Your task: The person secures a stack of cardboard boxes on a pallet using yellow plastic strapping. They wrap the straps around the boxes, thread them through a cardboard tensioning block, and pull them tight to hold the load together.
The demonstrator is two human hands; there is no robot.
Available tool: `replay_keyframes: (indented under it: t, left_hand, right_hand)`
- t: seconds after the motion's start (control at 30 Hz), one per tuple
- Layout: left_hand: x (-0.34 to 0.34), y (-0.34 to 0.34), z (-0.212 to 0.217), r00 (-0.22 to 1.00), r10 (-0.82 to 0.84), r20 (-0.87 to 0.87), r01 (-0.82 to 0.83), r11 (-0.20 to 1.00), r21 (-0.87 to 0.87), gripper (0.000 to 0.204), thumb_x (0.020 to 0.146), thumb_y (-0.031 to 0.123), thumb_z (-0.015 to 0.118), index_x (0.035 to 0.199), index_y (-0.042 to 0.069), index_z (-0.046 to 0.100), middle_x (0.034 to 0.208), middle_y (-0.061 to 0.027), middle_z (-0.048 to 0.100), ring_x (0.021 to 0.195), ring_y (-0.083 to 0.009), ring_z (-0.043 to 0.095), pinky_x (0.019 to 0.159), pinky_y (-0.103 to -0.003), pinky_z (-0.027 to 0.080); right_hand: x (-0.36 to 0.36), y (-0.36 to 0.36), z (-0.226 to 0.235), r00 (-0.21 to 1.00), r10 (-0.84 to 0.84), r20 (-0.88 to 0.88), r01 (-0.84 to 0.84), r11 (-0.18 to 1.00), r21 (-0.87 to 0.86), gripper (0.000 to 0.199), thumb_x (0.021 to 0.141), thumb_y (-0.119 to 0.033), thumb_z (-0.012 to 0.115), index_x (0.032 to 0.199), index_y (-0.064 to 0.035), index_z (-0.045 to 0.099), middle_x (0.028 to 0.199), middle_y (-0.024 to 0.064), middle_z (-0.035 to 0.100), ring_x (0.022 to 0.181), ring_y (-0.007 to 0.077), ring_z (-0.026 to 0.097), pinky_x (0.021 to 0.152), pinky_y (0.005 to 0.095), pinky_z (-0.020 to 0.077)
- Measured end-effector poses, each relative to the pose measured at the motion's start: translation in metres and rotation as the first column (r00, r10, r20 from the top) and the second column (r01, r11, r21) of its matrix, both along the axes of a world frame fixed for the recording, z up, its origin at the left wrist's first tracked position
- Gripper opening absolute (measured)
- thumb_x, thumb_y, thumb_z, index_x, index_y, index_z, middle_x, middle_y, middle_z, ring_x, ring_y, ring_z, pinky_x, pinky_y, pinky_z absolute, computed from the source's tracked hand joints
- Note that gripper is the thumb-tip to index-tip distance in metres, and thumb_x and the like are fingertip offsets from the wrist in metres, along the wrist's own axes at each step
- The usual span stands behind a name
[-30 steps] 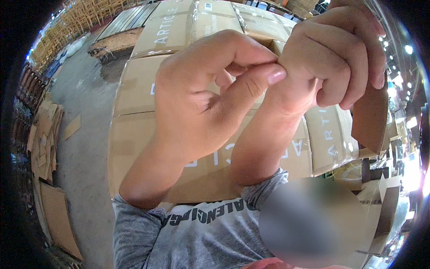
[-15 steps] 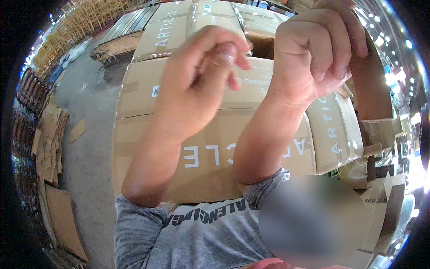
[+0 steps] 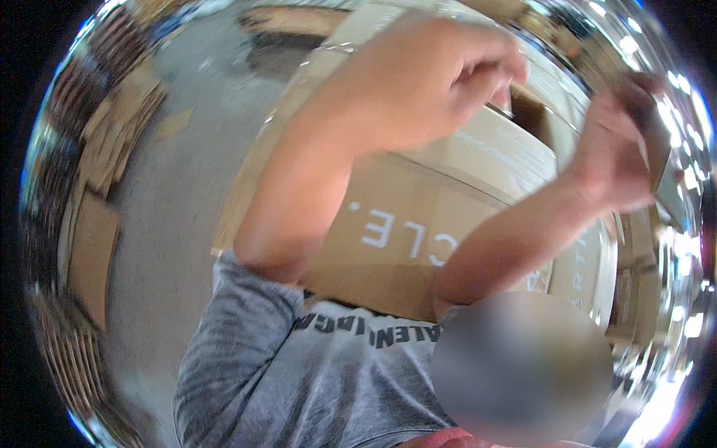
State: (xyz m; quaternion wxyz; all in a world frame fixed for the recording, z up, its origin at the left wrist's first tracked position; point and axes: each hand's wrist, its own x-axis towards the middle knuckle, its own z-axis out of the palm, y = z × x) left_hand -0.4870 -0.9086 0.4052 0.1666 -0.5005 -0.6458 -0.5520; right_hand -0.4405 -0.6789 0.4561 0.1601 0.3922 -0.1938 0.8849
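1. Nearest the camera, at the bottom of the view, is the person's own grey T-shirt with dark lettering across the chest. Both bare forearms rise from it towards the stack of cardboard boxes.

2. The left hand is raised in front of the top of the box stack, above the big box face with pale lettering. Its fingers are curled inward into a loose fist with the fingertips bunched towards the thumb. The picture is smeared by motion, so whether anything is pinched between them cannot be told.

3. The right hand is raised at the right side of the box stack, a little lower than the left hand and well apart from it. Its fingers are bent and drawn together; blur hides the fingertips, so what it holds, if anything, cannot be told.

4. The stack of cardboard boxes stands just behind both hands. The front box is brown, and its top edge runs between the two hands.

5. Left of the box stack lies the grey concrete floor.

6. Farther left of the stack, along the floor's edge, flattened cardboard sheets lie in piles.
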Motion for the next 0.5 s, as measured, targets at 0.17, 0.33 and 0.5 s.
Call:
replay_keyframes:
  t: [0.17,0.33,0.5]
  left_hand:
    - [0.030,-0.104,0.016,0.970,0.038,0.240,-0.110,0.949,0.296,0.017,0.106,0.013,0.058,0.114,0.003,0.069,0.081,-0.0073,0.073,0.069,-0.0116,0.068,0.061,-0.025,0.055]
    - [0.079,-0.205,-0.068,0.745,0.488,0.454,-0.542,0.840,-0.013,0.026,0.106,0.026,0.059,0.111,0.005,0.073,0.091,-0.0032,0.075,0.078,-0.0104,0.067,0.067,-0.027,0.052]
    - [0.128,-0.278,-0.205,0.205,0.677,0.707,-0.778,0.551,-0.302,0.030,0.107,0.030,0.057,0.115,0.005,0.072,0.097,-0.0021,0.075,0.085,-0.0108,0.067,0.069,-0.028,0.051]
  right_hand:
    - [0.006,-0.044,-0.001,0.704,-0.710,0.011,0.653,0.654,0.383,0.093,0.087,-0.056,0.061,0.151,0.0063,0.035,0.138,0.0360,0.046,0.127,0.0498,0.051,0.115,0.0651,0.0347]
    - [-0.010,-0.112,-0.021,0.715,-0.564,-0.413,0.568,0.125,0.814,0.055,0.091,-0.015,0.071,0.142,-0.0035,0.053,0.122,0.0161,0.069,0.101,0.0195,0.069,0.086,0.0338,0.0559]
    - [-0.045,-0.196,-0.102,0.888,-0.086,-0.452,0.400,-0.342,0.851,0.077,0.080,-0.026,0.087,0.144,-0.0026,0.051,0.122,0.0187,0.068,0.113,0.0339,0.066,0.097,0.0427,0.0522]
